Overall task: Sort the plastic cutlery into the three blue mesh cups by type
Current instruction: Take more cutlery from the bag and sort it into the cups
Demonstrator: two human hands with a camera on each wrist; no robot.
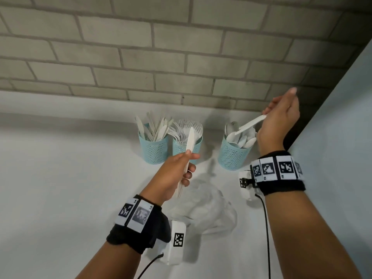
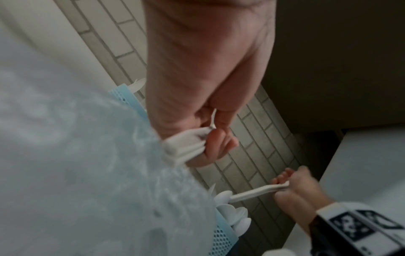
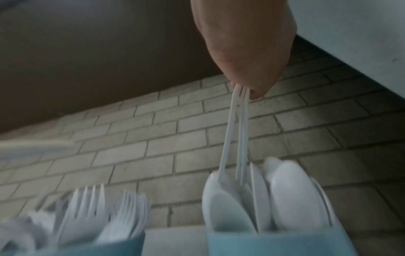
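Three blue mesh cups stand by the brick wall: the left cup (image 1: pixel 154 149) with knives, the middle cup (image 1: pixel 186 148) with forks, the right cup (image 1: pixel 233 156) with spoons. My left hand (image 1: pixel 181 170) grips a few white knives (image 1: pixel 189 140) by their handles, blades up, in front of the middle cup. My right hand (image 1: pixel 281 117) pinches white spoons (image 1: pixel 249 124) by the handle ends, bowls down at the right cup's mouth. In the right wrist view two thin handles (image 3: pixel 237 136) hang from my fingers into the spoon cup (image 3: pixel 280 244).
A crumpled clear plastic bag (image 1: pixel 207 206) lies on the white counter (image 1: pixel 60 178) between my forearms. A pale panel (image 1: pixel 342 117) rises along the right side, close to my right hand. The brick wall (image 1: pixel 161 57) is right behind the cups.
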